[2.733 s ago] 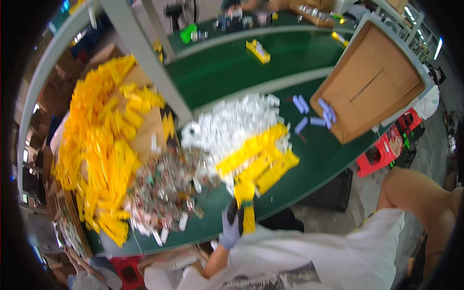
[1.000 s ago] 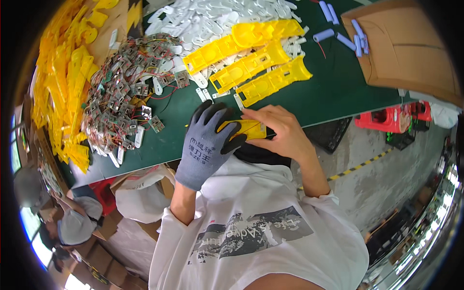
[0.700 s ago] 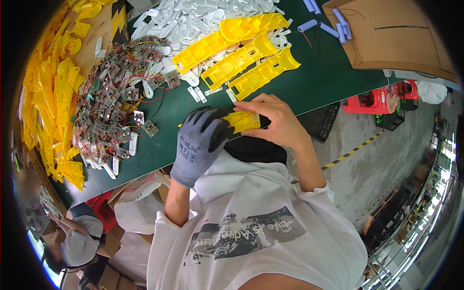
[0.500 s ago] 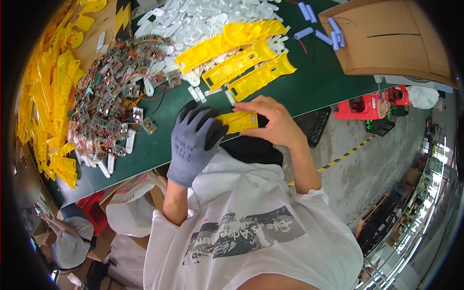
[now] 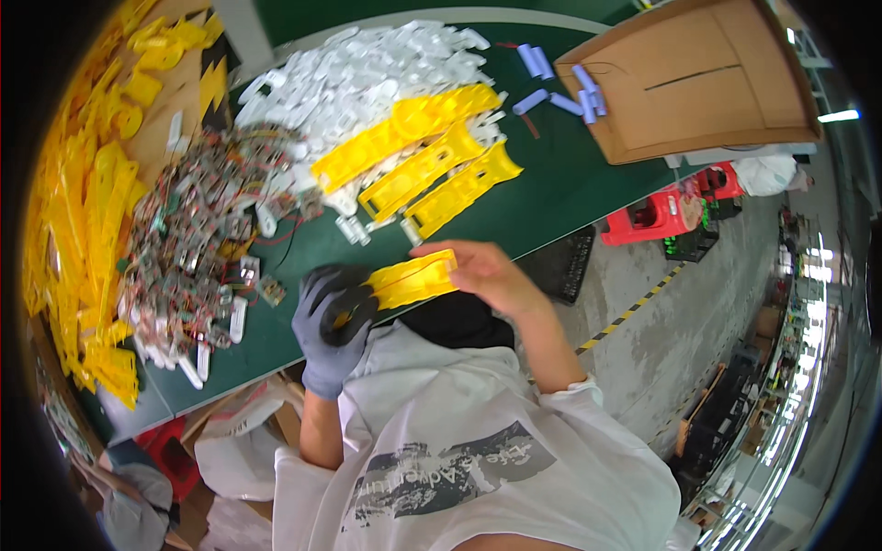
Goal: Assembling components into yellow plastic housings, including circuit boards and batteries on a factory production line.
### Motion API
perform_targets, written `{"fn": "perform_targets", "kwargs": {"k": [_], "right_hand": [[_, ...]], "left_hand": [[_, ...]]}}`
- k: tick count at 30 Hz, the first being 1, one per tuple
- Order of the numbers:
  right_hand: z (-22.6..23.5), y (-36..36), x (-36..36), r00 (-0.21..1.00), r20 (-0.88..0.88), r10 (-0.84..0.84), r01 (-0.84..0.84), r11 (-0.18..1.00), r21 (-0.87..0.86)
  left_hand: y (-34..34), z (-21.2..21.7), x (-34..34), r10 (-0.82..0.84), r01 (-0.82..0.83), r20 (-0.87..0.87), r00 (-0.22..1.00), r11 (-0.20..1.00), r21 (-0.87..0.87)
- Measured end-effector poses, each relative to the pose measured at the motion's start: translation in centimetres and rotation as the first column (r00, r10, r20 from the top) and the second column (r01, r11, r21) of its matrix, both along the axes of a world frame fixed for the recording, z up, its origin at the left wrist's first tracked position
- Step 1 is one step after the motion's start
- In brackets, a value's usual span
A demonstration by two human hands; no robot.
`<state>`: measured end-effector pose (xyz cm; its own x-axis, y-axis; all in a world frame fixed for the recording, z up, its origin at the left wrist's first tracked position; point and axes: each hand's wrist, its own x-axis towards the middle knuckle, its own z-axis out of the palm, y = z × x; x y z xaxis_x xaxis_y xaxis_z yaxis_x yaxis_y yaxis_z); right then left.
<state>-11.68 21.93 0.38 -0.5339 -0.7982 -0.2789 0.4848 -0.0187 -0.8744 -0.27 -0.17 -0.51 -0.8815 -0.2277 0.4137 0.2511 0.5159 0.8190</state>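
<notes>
Between my hands, at the near edge of the green table, is a long yellow plastic housing half [image 5: 415, 280]. My left hand [image 5: 333, 317], in a grey glove with black fingers, is closed around its left end. At its right end, my bare right hand [image 5: 487, 277] pinches the rim between fingers and thumb. A thin wire seems to run along the hollow inside of the housing. Just beyond lie several similar yellow housing halves [image 5: 462, 188], resting partly on a heap of small white plastic parts [image 5: 367, 78].
Wired circuit modules [image 5: 188, 243] are heaped at left, beside piled yellow housings [image 5: 78, 220]. Several lilac cylindrical battery cells [image 5: 530, 101] lie near an open cardboard box [image 5: 698, 83]. A black keyboard [image 5: 574, 264] and red stools [image 5: 652, 219] are off the table's right edge. Another person [image 5: 133, 500] is at lower left.
My head view has shifted. More of the yellow housing shows between my hands, and my right fingers have moved onto its right end. Both hands still hold it.
</notes>
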Motion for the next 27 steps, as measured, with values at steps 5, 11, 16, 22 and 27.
{"fn": "perform_targets", "kwargs": {"k": [5, 11, 16, 22, 27], "right_hand": [[-1.7, -1.1, 1.1, 0.940, 0.335, 0.065, 0.021, 0.968, -0.249], [-0.9, -1.3, 1.3, 0.928, 0.366, 0.076, 0.063, 0.933, -0.355], [-0.7, -1.1, 2.0, 0.848, 0.529, 0.025, 0.174, 0.930, -0.323], [-1.8, 0.3, 2.2, 0.844, 0.535, -0.018, 0.252, 0.895, -0.368], [-2.8, -1.5, 1.8, 0.861, 0.507, -0.039, 0.211, 0.935, -0.285]], "left_hand": [[-0.2, -0.1, 0.6, -0.008, 0.009, -0.021, 1.000, 0.998, 0.057], [-0.3, -0.3, 0.6, -0.026, 0.022, 0.032, 0.999, 0.993, 0.116], [-0.2, -0.1, 0.3, -0.045, 0.046, -0.015, 0.999, 0.997, 0.060], [0.7, -0.3, -0.1, -0.111, 0.089, -0.111, 0.988, 0.978, -0.186], [0.0, -1.3, 1.0, 0.024, -0.027, -0.030, 0.999, 0.992, -0.121]]}}
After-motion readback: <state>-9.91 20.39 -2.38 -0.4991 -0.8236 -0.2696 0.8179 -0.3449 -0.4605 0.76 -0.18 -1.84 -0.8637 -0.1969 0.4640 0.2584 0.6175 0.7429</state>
